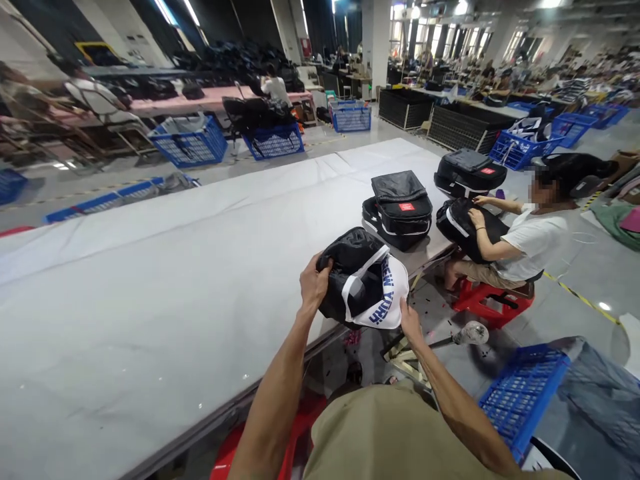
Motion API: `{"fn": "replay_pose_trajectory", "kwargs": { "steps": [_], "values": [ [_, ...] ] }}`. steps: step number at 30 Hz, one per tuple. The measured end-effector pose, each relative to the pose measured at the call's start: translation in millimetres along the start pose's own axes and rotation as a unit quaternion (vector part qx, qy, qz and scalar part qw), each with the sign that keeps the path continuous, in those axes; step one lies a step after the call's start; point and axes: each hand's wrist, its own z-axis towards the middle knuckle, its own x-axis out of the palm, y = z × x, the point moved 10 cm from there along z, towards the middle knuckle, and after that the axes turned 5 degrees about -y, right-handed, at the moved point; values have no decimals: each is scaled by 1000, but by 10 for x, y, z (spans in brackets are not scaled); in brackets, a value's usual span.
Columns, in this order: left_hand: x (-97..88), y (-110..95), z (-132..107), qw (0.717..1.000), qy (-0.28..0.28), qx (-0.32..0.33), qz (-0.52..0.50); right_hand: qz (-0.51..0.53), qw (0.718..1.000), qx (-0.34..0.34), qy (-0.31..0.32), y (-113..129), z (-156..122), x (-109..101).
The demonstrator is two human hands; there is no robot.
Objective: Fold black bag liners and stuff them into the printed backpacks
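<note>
Long grey table [125, 300], black bag [357, 280] at edge — busy factory hall

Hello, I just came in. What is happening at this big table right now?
A person at the edge of a long grey table holds a black bag with a white printed panel in both hands: the left hand grips its top, the right hand its lower edge. Further along, a seated co-worker handles another black bag. Two more bags lie on the table.
</note>
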Motion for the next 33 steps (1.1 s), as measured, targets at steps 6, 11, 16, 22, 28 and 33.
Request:
{"fn": "replay_pose_trajectory", "kwargs": {
  "steps": [6, 11, 16, 22, 28, 33],
  "values": [
    [169, -15, -115, 996, 83, 8, -22, 94, 993, -73, 23, 598, 261, -260],
    [180, -94, -325, 993, 100, 24, -54, 17, 989, -144, -34, 1318, 556, -420],
    [-84, 204, -94, 999, 21, -41, 13, -22, 995, -74, -58, 716, 338, -144],
    [-65, 300, 194, 999, 24, -30, 3, -25, 997, 63, -32, -547, -168, -157],
    [-72, 254, 354, 1000, 14, -16, 10, 26, 995, 97, -27, -816, -558, 10],
    [144, 22, 338, 987, 142, 40, -70, 35, 992, 123, 22, -858, -648, 14]
  ]
}}
